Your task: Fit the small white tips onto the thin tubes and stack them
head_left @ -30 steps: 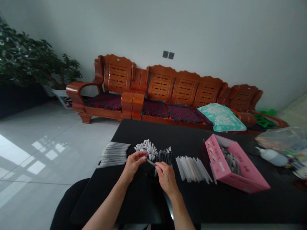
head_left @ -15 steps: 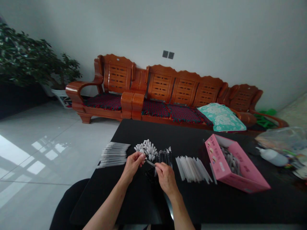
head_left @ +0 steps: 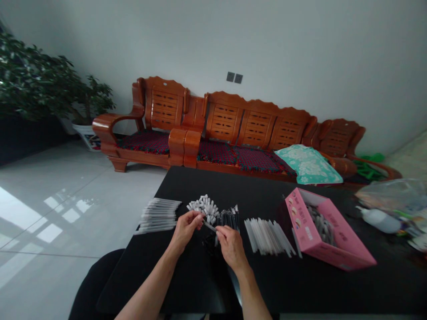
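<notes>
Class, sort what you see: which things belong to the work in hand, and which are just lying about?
Likely in the work:
thin stick held between left hand and right hand
row of pale sticks
short white pieces
dark rods
pale tubes
pink box

Apparently just lying about:
white bottle
plastic bag
teal cushion

Table's (head_left: 196, 284) got pens (head_left: 159, 216) left of the left hand (head_left: 187, 228), caps (head_left: 207, 207) heaped just past it, tubes (head_left: 268, 237) over right of the right hand (head_left: 230, 248), then a box (head_left: 343, 258) further right.
</notes>
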A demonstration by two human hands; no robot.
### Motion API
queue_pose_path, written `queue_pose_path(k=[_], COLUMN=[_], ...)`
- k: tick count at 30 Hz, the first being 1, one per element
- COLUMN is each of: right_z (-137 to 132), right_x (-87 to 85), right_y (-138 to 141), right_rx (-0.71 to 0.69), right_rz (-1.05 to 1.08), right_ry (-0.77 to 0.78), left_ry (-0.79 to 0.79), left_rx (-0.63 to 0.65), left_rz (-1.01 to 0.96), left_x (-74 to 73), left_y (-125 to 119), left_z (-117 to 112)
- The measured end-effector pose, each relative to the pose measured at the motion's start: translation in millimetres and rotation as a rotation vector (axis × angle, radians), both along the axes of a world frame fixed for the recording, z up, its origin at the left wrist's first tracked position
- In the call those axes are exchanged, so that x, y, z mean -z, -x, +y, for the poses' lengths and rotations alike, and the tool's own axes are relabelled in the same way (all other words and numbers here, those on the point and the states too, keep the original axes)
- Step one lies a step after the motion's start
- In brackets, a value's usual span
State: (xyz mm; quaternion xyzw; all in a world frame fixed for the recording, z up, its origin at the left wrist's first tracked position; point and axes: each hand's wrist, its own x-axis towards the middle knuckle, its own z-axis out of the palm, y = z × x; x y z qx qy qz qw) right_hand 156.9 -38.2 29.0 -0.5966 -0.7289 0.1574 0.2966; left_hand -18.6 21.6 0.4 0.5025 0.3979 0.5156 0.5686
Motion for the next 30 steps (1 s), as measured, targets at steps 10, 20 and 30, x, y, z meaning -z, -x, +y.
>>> queue_pose_path(k=[10, 20, 30], right_z=[1.8, 7.1, 6.4], right_x=[8.1, 10.4, 21.0], right_y=[0.3, -17.8, -20.9], right_rx=[-0.009, 0.193, 0.306], right_rz=[0.255, 1.251, 1.414], right_ry=[0.037, 0.186, 0.142], left_ry=[0.031, -0.005, -0.132], left_rx=[0.009, -0.292, -0.249], left_rz=[0.0, 0.293, 0.524], left_x=[-1.1, 26.2, 35.3], left_y=[1.3, 28.5, 6.8], left_z=[0.4, 10.6, 10.5])
